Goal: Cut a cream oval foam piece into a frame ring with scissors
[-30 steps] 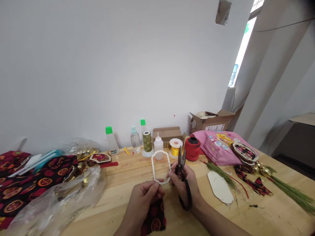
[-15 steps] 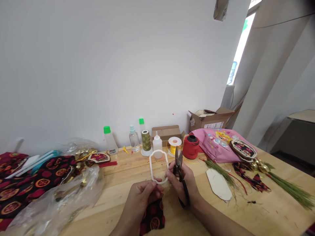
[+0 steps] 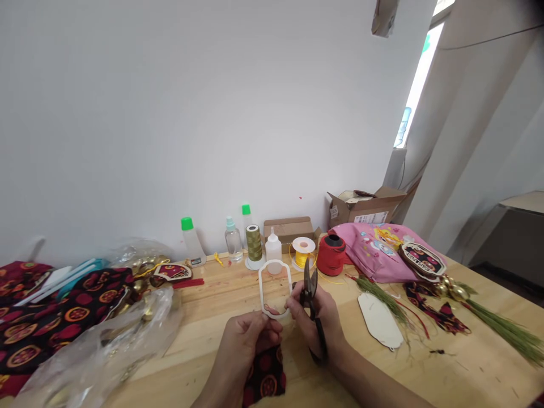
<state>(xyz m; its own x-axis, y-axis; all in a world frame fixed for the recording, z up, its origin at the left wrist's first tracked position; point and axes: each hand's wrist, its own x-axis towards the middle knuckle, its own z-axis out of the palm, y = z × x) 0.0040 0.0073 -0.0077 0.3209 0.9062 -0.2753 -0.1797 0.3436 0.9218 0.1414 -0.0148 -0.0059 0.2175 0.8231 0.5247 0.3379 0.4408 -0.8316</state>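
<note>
A white frame (image 3: 260, 286) with a scalloped outline stands upright between my hands, its middle open. My left hand (image 3: 245, 339) pinches its lower edge between thumb and fingers. In my right hand (image 3: 325, 326) are black-handled scissors (image 3: 311, 289), blades pointing up; its thumb and fingertip also touch the frame's lower right side. Below my left hand hangs or lies a piece of dark patterned fabric (image 3: 267, 378) with red and orange motifs; whether the hand holds it I cannot tell. To the right, a white scalloped panel (image 3: 379, 318) lies flat on the wooden table (image 3: 204, 340).
Along the wall stand a squeeze bottle (image 3: 273, 249), an olive thread cone (image 3: 254, 245), a yellow cord spool (image 3: 303, 249) and a red thread cone (image 3: 332, 256). Patterned fabric (image 3: 55, 334) and a plastic bag (image 3: 144, 334) crowd the left. A pink bag (image 3: 369, 255) and green tassel (image 3: 505, 328) lie right.
The view has shifted very slightly, so the background sits a little further right. My hands keep the same hold on the frame and scissors.
</note>
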